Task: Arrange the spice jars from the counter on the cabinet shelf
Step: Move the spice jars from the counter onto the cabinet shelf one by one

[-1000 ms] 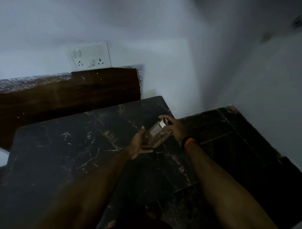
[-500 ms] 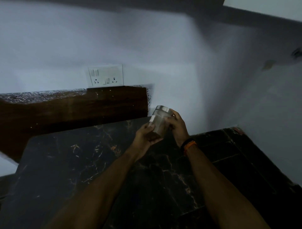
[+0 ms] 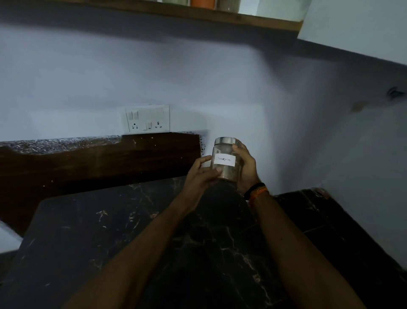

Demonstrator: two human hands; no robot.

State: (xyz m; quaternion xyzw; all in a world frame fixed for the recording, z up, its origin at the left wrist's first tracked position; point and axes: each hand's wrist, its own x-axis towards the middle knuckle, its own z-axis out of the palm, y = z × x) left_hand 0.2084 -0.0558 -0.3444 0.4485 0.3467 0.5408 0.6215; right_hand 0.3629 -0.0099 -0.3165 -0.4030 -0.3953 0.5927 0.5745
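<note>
I've got one jar (image 3: 225, 162) up in both hands, held upright above the back edge of the counter (image 3: 154, 238), clear of the stone. Clear glass, silver screw lid on, white label facing me with handwriting I can't read. Inside: brownish contents filling the lower part, top part looks empty; too dim to say powder or pieces.

Grip: my right hand (image 3: 247, 167) is wrapped around the jar's right side, fingers curled behind it, thumb tip up by the lid rim. Closed firmly on the glass. My left hand (image 3: 201, 176) is on the lower left, thumb pressed across the front just under the label, fingers spread loosely along the side. Touching and supporting, less of a clamp than the right one.

Orange and black bands (image 3: 256, 191) on my right wrist.

Shelf (image 3: 220, 15) runs along the top edge of view, wooden front lip, well above the jar. Bottoms of a few containers (image 3: 202, 2) stand on it, one orange; cropped, contents not readable.

Wall behind has a white switch and socket plate (image 3: 146, 118), left of the jar. Dark wood panel (image 3: 99, 163) below it, behind the counter.
</note>
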